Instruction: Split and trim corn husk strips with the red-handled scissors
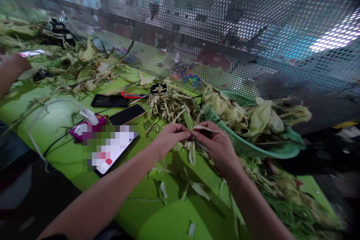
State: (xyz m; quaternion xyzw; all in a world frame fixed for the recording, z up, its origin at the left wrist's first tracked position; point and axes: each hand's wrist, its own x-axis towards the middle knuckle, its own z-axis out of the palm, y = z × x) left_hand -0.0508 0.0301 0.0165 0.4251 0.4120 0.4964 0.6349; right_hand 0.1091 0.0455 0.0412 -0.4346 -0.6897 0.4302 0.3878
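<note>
My left hand (pixel 174 137) and my right hand (pixel 212 138) meet over the green table, fingertips pinched together. Between them are pale strips of corn husk (pixel 192 154), crossing and pointing several ways, with a greener piece standing up. A grey, blade-like edge shows beneath my right hand, with a bit of red by the wrist; I cannot make out what it is. Just beyond my fingers lies a heap of small knotted husk pieces (pixel 171 101). Loose husk strips (pixel 198 188) are scattered on the table below my hands.
A green plastic basket (pixel 270 153) of dried husks stands right. Left are a lit phone (pixel 112 153), two dark phones (pixel 127 114) (pixel 109 101), a red cutter (pixel 133 95) and a purple power strip (pixel 87 127) with a cable. Perforated metal panel (pixel 180 37) behind; another person's hand (pixel 14 67) far left.
</note>
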